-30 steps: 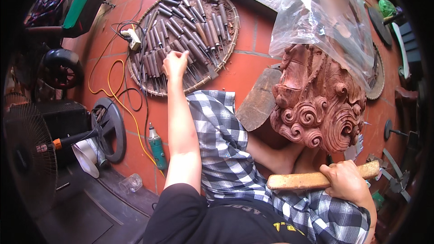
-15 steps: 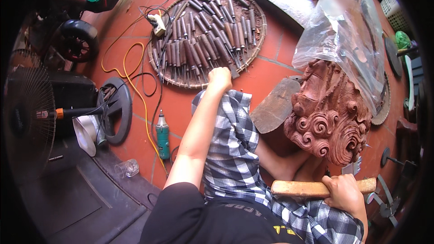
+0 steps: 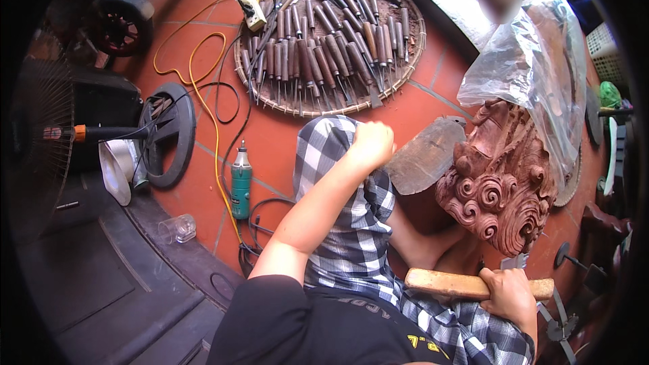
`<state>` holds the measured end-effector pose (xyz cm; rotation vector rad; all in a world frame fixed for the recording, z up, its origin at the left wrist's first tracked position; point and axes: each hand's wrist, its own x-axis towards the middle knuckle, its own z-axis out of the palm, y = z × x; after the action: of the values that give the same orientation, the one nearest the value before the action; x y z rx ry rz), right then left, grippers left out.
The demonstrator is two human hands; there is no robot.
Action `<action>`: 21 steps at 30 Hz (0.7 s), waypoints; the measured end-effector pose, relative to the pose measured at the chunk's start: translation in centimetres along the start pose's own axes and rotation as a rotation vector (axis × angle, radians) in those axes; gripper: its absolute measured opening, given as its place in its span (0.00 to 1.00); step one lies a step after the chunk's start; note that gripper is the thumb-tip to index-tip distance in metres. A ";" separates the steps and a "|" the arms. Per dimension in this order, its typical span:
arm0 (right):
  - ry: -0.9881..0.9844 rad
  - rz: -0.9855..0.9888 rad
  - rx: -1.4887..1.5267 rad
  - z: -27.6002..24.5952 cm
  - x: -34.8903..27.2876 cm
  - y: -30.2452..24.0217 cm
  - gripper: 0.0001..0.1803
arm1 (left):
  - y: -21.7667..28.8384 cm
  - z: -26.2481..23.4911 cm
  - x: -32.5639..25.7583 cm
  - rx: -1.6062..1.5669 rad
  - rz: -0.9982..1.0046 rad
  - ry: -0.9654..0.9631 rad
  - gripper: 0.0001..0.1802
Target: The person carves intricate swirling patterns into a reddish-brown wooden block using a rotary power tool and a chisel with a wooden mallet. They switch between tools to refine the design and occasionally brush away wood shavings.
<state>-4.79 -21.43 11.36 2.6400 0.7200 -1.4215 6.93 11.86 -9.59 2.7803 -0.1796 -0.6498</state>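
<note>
My left hand [image 3: 374,145] is closed in a fist above my left knee, between the round woven tray [image 3: 297,109] and a flat worn board [image 3: 427,157]. What the fist holds, if anything, is hidden. Several wooden-handled carving chisels [image 3: 328,61] lie packed on the tray. My right hand [image 3: 507,292] grips a pale wooden mallet [image 3: 443,282], a long smooth bar resting across my right thigh. Beyond it stands a reddish wood carving [image 3: 500,189] with deep swirls, its upper part draped in clear plastic sheeting [image 3: 524,61].
A green rotary power tool [image 3: 241,186] stands on the tiled floor beside a yellow cord [image 3: 218,122] and black cables. A white power strip [image 3: 253,13] touches the tray's edge. Left are a fan [image 3: 40,132] with a round base, a clear glass [image 3: 177,229] and a wheel [image 3: 122,21].
My left hand has moved from the tray's near edge back to the right, over my knee, still closed. My right hand keeps its grip on the mallet. The view has shifted slightly.
</note>
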 end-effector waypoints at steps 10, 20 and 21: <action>-0.040 0.015 -0.007 -0.8 0.1 -0.4 0.21 | -0.1 0.8 2.4 -0.089 0.116 -0.191 0.12; -0.058 0.030 0.001 -0.7 0.4 0.0 0.22 | -1.5 -0.8 3.2 -0.625 0.374 -0.090 0.16; -0.057 0.032 -0.001 -0.5 0.5 0.0 0.23 | -1.7 -1.5 3.2 -0.709 0.347 -0.068 0.15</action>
<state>-4.16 -21.16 11.24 2.5867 0.6697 -1.4812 10.51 13.22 -10.14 1.9885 -0.3561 -0.5740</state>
